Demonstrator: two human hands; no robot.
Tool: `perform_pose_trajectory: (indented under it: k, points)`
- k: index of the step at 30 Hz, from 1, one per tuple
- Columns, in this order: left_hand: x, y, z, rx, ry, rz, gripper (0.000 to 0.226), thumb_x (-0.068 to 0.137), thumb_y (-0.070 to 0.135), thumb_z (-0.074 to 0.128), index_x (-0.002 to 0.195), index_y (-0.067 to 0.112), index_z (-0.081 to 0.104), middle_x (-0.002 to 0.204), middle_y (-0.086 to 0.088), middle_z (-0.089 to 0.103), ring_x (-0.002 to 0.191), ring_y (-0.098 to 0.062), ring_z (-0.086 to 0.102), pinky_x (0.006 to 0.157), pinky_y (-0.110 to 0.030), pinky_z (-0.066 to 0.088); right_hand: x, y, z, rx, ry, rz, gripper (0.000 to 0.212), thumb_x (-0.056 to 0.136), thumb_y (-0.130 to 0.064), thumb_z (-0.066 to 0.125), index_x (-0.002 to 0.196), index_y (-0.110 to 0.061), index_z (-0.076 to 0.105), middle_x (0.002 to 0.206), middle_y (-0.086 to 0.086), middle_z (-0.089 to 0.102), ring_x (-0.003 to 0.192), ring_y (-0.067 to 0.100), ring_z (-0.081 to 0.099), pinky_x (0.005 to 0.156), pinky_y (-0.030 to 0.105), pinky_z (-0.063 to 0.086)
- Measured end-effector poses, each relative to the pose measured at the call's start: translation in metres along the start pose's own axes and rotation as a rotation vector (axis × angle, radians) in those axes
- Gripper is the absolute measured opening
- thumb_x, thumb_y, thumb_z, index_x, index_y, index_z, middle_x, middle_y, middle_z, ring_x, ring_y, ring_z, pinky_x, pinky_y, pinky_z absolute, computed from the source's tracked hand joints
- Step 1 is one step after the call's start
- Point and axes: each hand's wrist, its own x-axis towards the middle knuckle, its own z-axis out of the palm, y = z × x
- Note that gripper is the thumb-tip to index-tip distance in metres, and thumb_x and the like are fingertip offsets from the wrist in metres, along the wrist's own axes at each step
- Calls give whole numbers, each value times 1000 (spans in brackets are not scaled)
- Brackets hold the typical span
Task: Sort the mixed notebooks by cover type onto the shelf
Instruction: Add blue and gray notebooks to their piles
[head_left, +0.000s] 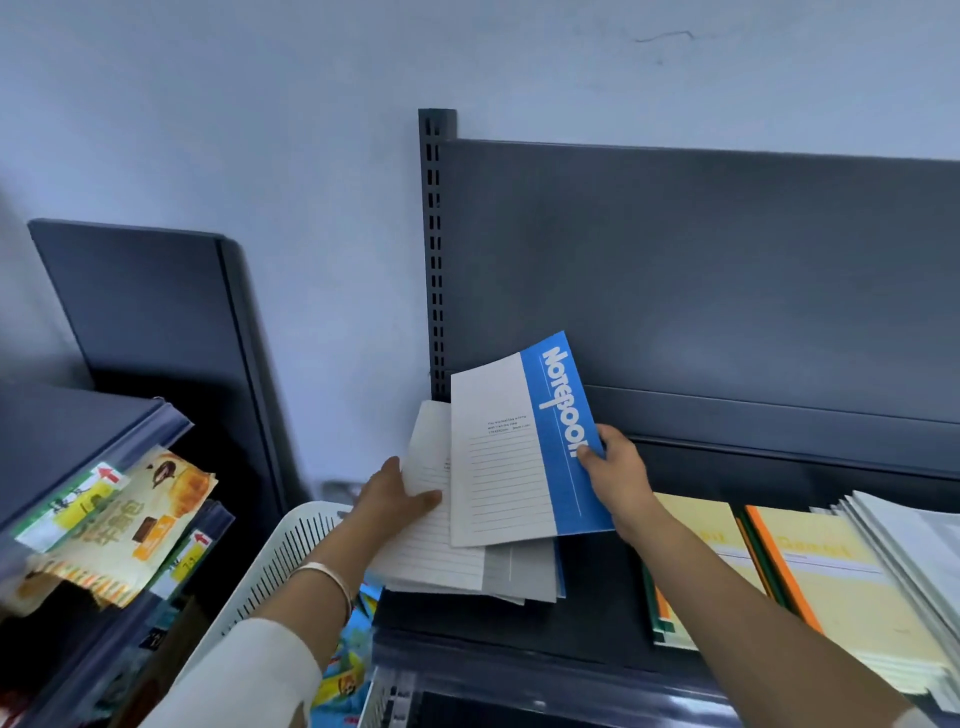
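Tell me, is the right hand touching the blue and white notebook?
Touching. The head view shows the right hand pinching the blue and white notebook at its blue edge.

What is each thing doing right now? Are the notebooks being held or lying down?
Blue-and-white paper notebook: closed, lifted and tilted, pinched by the right hand.
Pile of white lined notebooks: on the dark grey metal shelf, left hand gripping its edge.
Yellow notebooks with orange spines: stacked flat, untouched.
White slotted plastic basket: beside the shelf, contents mostly hidden.
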Motion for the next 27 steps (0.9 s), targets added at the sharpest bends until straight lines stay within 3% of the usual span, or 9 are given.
perform_pose_trajectory:
  k: [5,9,11,15,18,22,27]
  points:
    - [-6,-2,-4,-10,31,-14,56,85,32,65,128,7,40,129,-10,52,119,-28,49,94,-32,39,-11,-2,4,8,28,5,19,98,-17,48,115,-11,52,112,9,62,95,24,59,79,35,47]
    - [-16,-4,-4,180,188,47,64,82,38,67,132,9,39,135,-12,40,122,-33,41,101,-39,36,-20,-2,7,-11,39,0,21,98,-18,48,117,-10,51,114,9,61,98,25,59,82,37,48]
    - [-25,-1,-6,213,261,99,60,84,36,66,130,10,39,131,-10,42,119,-31,42,96,-37,37,-23,-3,7,-10,44,-2,20,98,-20,48,116,-11,50,113,8,60,99,25,59,83,38,48]
    - [-34,13,-17,-126,213,141,37,93,19,55,124,9,37,115,-11,56,91,-23,49,75,-29,39,-28,-7,0,25,61,-23,13,98,-20,48,111,-17,49,111,6,61,97,25,60,85,44,51]
    - [-37,27,-25,-252,194,188,31,95,17,50,123,10,38,116,-15,55,91,-24,50,74,-29,40,-31,-13,-12,93,93,-45,12,98,-18,48,110,-18,49,112,6,62,99,25,61,85,46,53]
    - [-48,59,-29,-382,191,275,25,97,15,47,121,10,41,113,-10,52,92,-22,50,74,-26,39,-35,-19,-42,187,155,-81,12,99,-20,47,111,-18,47,110,3,60,96,22,61,70,33,50]
    - [-60,110,-17,-479,232,330,26,97,13,45,123,6,46,112,-5,53,97,-19,48,79,-25,37,-42,-16,-93,292,244,-77,7,98,-18,48,104,-21,49,111,5,63,99,29,63,87,50,52]
